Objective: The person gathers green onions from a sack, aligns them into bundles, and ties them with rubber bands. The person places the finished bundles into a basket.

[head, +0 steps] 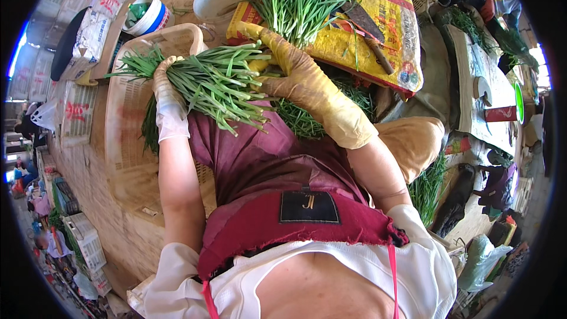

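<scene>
My left hand [167, 84], in a pale, stained glove, is closed around a bunch of garlic chives [212, 82]. The leaves point left and the pale cut ends fan out to the right. My right hand [283, 64], in a yellow stained glove, is at those ends with fingers spread; a few tips may touch the stems. Beyond it, a second bunch of chives [297, 4] lies on a yellow-and-red printed sack or board [401, 22]. A broad-bladed knife with a wooden handle [378, 55] rests there too. More loose greens [301, 117] lie beneath my right forearm.
A tan plastic basket [128, 141] stands at my left. Beyond it are a white-and-blue bucket [153, 15] and a pale round tub [219, 0]. Stacked crates [79, 110] line the left. To the right are a low table [483, 84], more greens [427, 190] and another person [505, 0].
</scene>
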`<state>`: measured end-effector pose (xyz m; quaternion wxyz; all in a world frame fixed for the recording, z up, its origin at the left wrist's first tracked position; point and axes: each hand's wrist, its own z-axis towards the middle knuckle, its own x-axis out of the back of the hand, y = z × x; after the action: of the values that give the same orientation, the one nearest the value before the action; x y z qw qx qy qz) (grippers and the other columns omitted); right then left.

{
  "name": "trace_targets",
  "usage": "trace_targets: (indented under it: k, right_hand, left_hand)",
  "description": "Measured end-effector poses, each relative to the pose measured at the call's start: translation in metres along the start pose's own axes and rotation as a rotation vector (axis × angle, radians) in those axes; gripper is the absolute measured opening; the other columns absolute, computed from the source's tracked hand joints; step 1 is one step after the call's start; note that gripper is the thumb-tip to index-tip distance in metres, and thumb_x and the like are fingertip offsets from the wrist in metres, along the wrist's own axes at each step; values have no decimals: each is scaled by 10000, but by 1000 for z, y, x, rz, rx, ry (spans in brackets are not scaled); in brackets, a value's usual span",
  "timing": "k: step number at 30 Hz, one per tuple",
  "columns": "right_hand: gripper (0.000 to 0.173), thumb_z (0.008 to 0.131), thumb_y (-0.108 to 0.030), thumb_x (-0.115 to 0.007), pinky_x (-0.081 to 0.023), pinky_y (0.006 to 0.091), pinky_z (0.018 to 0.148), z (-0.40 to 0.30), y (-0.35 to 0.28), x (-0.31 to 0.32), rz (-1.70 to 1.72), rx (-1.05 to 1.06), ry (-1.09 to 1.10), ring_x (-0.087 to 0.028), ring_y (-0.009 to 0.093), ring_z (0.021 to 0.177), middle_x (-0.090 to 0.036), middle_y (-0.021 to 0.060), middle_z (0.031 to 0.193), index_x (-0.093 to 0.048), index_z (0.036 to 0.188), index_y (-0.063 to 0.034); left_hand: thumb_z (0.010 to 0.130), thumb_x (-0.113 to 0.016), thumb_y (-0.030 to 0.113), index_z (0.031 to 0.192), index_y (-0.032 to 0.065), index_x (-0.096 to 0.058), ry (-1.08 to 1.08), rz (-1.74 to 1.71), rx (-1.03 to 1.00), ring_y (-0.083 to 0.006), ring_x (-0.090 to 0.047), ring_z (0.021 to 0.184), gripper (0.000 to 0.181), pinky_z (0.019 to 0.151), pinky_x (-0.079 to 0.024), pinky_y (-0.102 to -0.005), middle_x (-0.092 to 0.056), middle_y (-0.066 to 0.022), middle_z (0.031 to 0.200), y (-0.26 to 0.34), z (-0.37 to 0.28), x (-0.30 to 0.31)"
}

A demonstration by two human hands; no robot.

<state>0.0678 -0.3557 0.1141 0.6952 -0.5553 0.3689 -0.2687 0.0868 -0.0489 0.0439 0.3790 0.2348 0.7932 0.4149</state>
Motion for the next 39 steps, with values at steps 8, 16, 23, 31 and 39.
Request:
trace_targets:
  k: [8, 16, 23, 31, 39]
  right_hand:
    - [710, 819, -275, -741, -451, 205, 747, -12, -5, 15, 316, 70, -64, -572, 65, 731, -613, -16, 813, -435, 1412, -32]
    - [454, 918, -318, -575, -475, 291, 681, -77, 13, 134, 736, 414, 317, -518, 126, 719, -521, 37, 779, -510, 1240, -5]
    - [373, 910, -326, -640, -443, 325, 936, -52, 2, 68, -13, -7, 168, -576, 180, 1062, -655, 101, 1129, -650, 1076, 7]
    - [428, 797, -302, -774, -464, 352, 931, -1, 31, 8, -243, 67, 68, -597, 305, 1046, -645, 176, 1105, -682, 1104, -20]
    - [205, 895, -195, -693, -477, 277, 690, -9, 33, -4, 193, -83, 224, -574, 117, 742, -647, 60, 796, -658, 922, 6]
  left_hand:
    - [831, -635, 174, 911, 38, -649, 33, -10, -65, -229, -635, 772, 159, 766, -532, -358, -684, -86, 882, 1, -29, -5]
    - [862, -588, 207, 889, 28, -659, 273, -40, -80, -276, -636, 826, 194, 808, -523, -407, -683, -120, 941, 2, -17, 35]
    - [874, -579, 211, 888, 27, -650, 315, -53, -120, -269, -630, 819, 198, 807, -520, -415, -675, -113, 905, -2, -22, 27]
    - [883, -585, 218, 897, 41, -622, 313, -112, -186, -257, -606, 844, 182, 836, -502, -416, -648, -97, 898, -4, -40, 14]
    - [894, -610, 157, 940, 18, -626, 248, -253, -256, -198, -604, 812, 147, 791, -520, -347, -633, -82, 859, 2, -46, 12]
